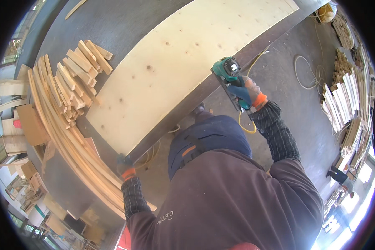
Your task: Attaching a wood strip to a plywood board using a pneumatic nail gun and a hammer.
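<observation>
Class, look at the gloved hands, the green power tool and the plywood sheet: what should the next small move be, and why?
Probably slide the green power tool a little further along the plywood sheet. The right hand grips it at the sheet's dark near edge, and the left hand steadies the sheet's near corner, so the edge seems to be what is being worked.

The plywood sheet (175, 71) lies bare and open across its top, while stacked wood strips (66, 96) crowd its left side and a yellow hose (248, 125) trails on the floor to the right.
</observation>
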{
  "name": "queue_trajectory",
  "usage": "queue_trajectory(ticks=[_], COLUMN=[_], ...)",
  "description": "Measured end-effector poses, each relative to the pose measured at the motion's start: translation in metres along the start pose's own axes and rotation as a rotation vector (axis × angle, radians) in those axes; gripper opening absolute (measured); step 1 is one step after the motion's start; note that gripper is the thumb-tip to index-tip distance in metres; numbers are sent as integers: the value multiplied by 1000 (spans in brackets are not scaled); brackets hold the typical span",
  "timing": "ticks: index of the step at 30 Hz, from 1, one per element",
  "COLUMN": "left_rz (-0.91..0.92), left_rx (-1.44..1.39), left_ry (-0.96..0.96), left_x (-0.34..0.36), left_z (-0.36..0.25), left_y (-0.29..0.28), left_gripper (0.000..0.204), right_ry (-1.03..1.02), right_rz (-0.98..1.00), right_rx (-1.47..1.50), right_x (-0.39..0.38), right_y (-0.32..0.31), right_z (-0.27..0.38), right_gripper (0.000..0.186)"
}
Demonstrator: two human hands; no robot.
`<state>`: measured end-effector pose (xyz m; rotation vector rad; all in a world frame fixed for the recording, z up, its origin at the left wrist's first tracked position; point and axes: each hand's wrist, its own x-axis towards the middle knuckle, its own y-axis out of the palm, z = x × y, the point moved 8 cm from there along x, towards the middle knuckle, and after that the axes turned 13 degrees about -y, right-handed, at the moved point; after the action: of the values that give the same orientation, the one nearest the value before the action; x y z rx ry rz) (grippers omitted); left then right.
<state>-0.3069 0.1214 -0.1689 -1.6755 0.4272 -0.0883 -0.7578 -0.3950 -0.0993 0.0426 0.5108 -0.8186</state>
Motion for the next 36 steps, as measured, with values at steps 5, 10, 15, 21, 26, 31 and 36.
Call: queue_trajectory(ticks=[5,10,15,21,26,31,36], left_rz=[26,80,147,258,200,188,268], left_rx=[51,71,35,148,185,167,155], left_ry=[-22,-68,-106,-160,60,35,-133], left_x=[-3,-2,3,6,-7,-11,-7], left_z=[-12,-7,4,6,-10,-4,1], left_y=[-5,-1,6,4,-4,3,6], left_gripper=[34,37,39,44,53,58,59], right_ry=[6,-44,-8,-59,-77,-13,-40], right_rz=[25,-37,-99,-169,-182,-225,-250], right_rx=[29,89,98,40,160,90,74], right_x=[10,12,15,27,28,33,39], right_y=[-12,-30,-59,-87,-106,-133,-141], right_z=[-9,-6,-10,-17,-18,-24,-24], right_gripper=[21,19,23,21,25,32,31])
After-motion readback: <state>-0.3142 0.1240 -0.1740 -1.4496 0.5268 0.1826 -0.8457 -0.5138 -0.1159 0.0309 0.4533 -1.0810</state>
